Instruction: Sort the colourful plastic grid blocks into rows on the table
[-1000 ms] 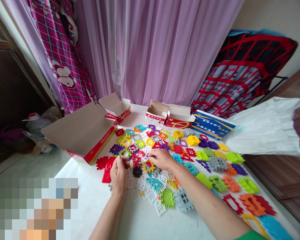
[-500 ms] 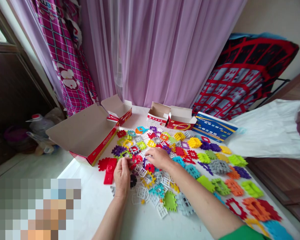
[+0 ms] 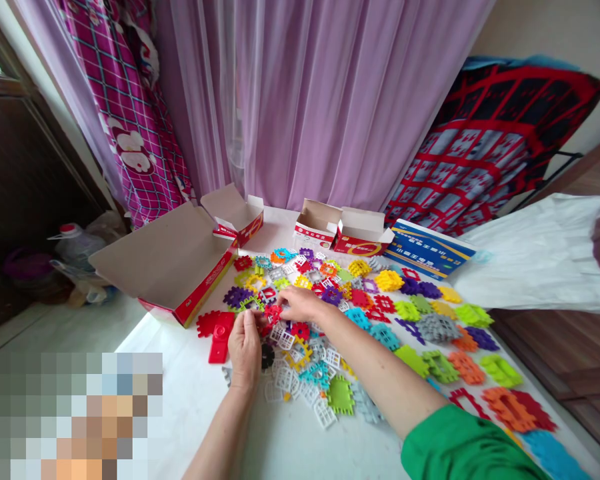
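Note:
Fingers closed, my left hand [image 3: 245, 343] is at the left side of the pile, at the edge of a red notched building block [image 3: 273, 313]. My right hand [image 3: 303, 305] reaches in from the right and pinches at the same block; its fingertips are partly hidden. Under and around both hands lie loose plastic building blocks, among them white window-frame pieces [image 3: 285, 339], a lime green frame piece [image 3: 250, 304] and a purple piece [image 3: 332, 296]. Left of my left hand lies a flat red bar piece [image 3: 221, 339]. A black round piece [image 3: 267, 357] sits just beside my left wrist.
A large open red carton [image 3: 200, 300] stands at the left, with smaller open boxes [image 3: 363, 245] at the back. A blue box [image 3: 427, 250] and a white bag [image 3: 535, 260] are at the right. Sorted stacks, such as grey blocks [image 3: 437, 328], cover the table's right side.
My right hand has moved left and a little away from me, onto the red block by my left hand. More of the green sleeve shows. My left hand stays nearly in place.

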A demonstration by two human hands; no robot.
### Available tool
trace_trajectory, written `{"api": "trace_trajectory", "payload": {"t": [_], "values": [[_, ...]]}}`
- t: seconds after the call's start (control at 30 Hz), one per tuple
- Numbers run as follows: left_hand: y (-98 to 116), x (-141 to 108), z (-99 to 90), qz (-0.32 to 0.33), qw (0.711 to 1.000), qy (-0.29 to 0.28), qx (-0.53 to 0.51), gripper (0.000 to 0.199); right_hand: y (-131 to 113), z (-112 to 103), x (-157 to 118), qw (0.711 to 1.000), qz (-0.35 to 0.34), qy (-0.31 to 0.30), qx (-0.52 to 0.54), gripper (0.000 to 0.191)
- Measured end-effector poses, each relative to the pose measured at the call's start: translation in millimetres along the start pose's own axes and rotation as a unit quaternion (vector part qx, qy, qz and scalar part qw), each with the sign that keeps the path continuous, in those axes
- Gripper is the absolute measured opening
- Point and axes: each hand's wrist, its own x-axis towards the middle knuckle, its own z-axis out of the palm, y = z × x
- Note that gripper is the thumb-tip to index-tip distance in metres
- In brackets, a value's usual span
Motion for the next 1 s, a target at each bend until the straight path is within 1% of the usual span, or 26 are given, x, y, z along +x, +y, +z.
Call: {"api": "trace_trajectory", "payload": {"t": [0.1, 0.17, 0.27, 0.4, 0.47, 0.53, 0.6, 0.63, 0.67, 0.73, 0.83, 1.0], "values": [[-0.2, -0.2, -0.1, -0.003, 1.000, -0.003, 0.000, 0.054, -1.6, -0.1, -0.5, 1.000, -0.001, 0.001, 0.008, 0.034], [-0.3, -0.3, -0.1, -0.004, 1.000, -0.004, 0.000, 0.054, -4.0, 0.1, 0.2, 1.000, 0.001, -0.008, 0.005, 0.034], [-0.2, -0.1, 0.0, -0.005, 1.000, -0.008, -0.001, 0.054, -5.8, 1.8, 3.1, 1.000, 0.009, 0.000, 0.028, 0.027], [0.1, 0.4, 0.2, -0.005, 1.000, -0.008, -0.002, 0.056, 4.4, 3.5, 2.5, 0.991, 0.073, 0.042, 0.108, 0.011], [-0.1, 0.5, 0.3, -0.007, 1.000, -0.007, -0.003, 0.056, 16.3, 3.4, -4.0, 0.980, 0.103, 0.063, 0.160, 0.009], [-0.8, 0.6, 0.4, -0.009, 1.000, -0.008, -0.005, 0.056, 30.0, 3.8, -15.3, 0.958, 0.106, 0.068, 0.256, 0.013], [-1.9, 0.6, 0.7, -0.010, 1.000, -0.008, -0.007, 0.055, 41.5, 5.6, -29.5, 0.934, 0.098, 0.040, 0.342, 0.020], [-2.4, 0.7, 0.8, -0.010, 1.000, -0.008, -0.008, 0.055, 45.1, 7.0, -36.7, 0.930, 0.093, 0.019, 0.355, 0.025], [-2.8, 0.7, 1.0, -0.011, 1.000, -0.008, -0.009, 0.055, 47.0, 8.5, -43.4, 0.933, 0.091, -0.001, 0.348, 0.029], [-3.0, 0.5, 1.2, -0.013, 1.000, -0.007, -0.011, 0.056, 45.8, 11.5, -54.0, 0.951, 0.091, -0.025, 0.295, 0.032], [-1.0, -0.4, 1.1, -0.014, 1.000, -0.008, -0.012, 0.056, 35.6, 12.8, -60.9, 0.975, 0.091, -0.016, 0.201, 0.033], [3.9, -1.7, 0.1, -0.010, 1.000, -0.012, -0.008, 0.056, 18.4, 7.1, -59.6, 0.989, 0.112, -0.010, 0.098, 0.033]]}}
